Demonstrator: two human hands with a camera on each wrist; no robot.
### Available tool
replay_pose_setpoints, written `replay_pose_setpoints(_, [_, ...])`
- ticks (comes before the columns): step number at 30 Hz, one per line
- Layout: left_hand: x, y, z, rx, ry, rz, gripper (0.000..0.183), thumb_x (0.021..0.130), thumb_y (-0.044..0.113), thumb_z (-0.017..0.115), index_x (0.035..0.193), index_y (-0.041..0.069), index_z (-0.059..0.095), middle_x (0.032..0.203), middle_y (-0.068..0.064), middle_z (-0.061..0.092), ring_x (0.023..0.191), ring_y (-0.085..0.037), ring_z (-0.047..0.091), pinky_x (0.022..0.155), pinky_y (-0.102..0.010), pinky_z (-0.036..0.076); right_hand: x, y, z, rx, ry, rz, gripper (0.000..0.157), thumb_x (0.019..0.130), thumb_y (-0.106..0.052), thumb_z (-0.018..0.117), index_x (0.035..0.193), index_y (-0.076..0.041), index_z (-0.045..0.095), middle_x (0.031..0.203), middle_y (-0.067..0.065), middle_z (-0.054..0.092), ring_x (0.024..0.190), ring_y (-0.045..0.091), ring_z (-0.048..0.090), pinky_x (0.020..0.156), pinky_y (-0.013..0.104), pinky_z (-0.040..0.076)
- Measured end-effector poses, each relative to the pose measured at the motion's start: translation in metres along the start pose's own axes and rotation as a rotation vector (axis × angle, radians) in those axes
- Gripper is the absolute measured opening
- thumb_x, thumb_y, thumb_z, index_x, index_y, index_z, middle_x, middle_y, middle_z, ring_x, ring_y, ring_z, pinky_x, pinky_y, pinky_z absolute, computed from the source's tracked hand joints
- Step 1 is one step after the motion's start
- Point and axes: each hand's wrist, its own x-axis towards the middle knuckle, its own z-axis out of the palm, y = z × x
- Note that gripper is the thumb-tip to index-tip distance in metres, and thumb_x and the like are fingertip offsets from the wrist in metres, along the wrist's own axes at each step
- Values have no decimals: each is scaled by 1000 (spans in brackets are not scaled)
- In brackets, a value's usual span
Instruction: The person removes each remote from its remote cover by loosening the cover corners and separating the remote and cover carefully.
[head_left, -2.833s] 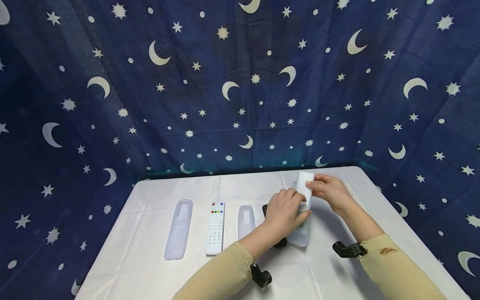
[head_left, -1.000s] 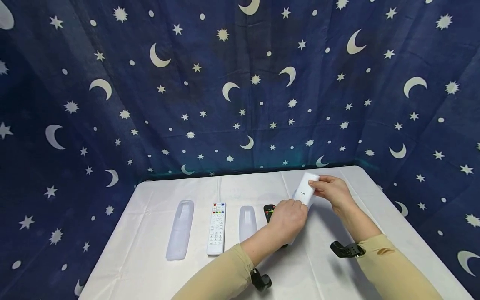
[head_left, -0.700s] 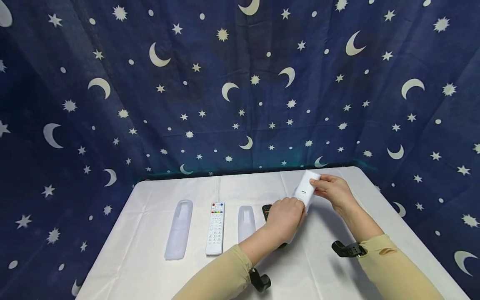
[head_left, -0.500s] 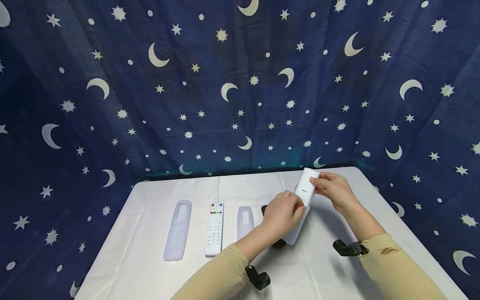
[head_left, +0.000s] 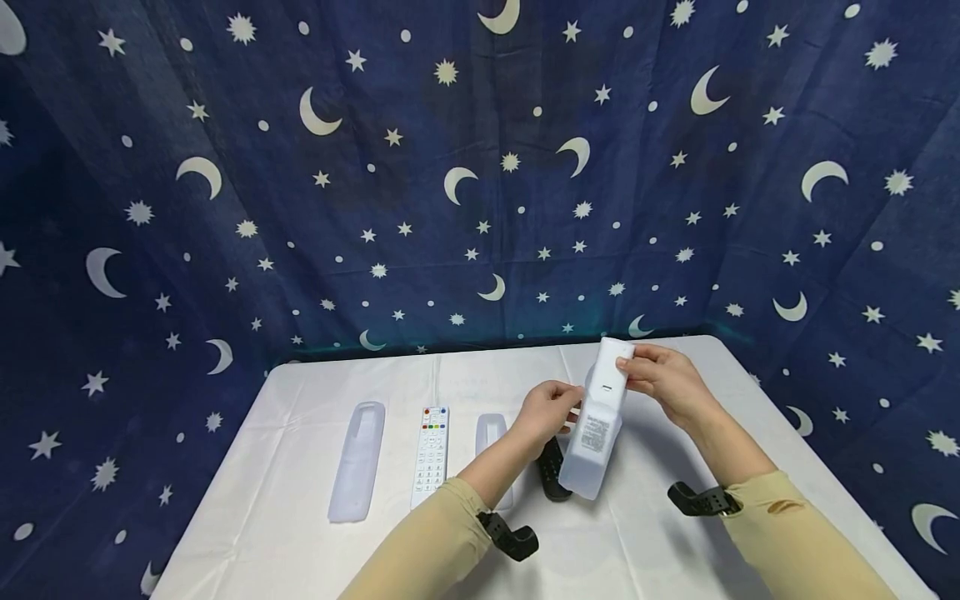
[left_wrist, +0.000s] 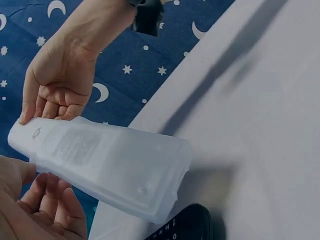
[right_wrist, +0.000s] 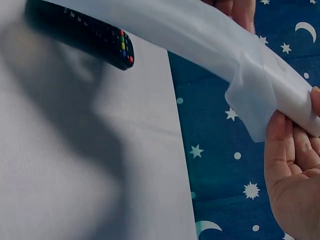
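A white remote control point(head_left: 617, 360), back side up, sits partway inside a translucent remote cover point(head_left: 588, 454), tilted above the table. My right hand point(head_left: 663, 379) pinches the bare far end of the remote between thumb and fingers. At the cover's left edge, near its mouth, my left hand point(head_left: 543, 412) pinches the rim, its other fingers loosely curled. A printed label point(left_wrist: 77, 145) shows through the cover in the left wrist view. On the right side a loose flap of the cover point(right_wrist: 250, 102) hangs off the remote in the right wrist view.
A black remote point(head_left: 551, 471) lies just left of the held cover. Further left are a small translucent cover point(head_left: 491, 433), partly behind the left arm, a white remote with buttons up point(head_left: 431, 458) and a longer translucent cover point(head_left: 357, 462). A starry curtain point(head_left: 480, 208) hangs behind the table point(head_left: 285, 433).
The cover now encloses more of the remote than 2.8 seconds ago. My left hand has shifted left from over the cover to its edge, uncovering the label. The right hand keeps its grip.
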Motion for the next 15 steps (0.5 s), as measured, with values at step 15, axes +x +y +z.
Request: replay_pose_setpoints(15, [6,-1,6,-154,-47,-186,26,102,21,63,101,-2,72,87,-7,65,71,-12,60,66,-22,57,0,11,6,18,-10,-42,64,100,-15,68,146,17,37,107,-7,68,98,4,65,86,22,56])
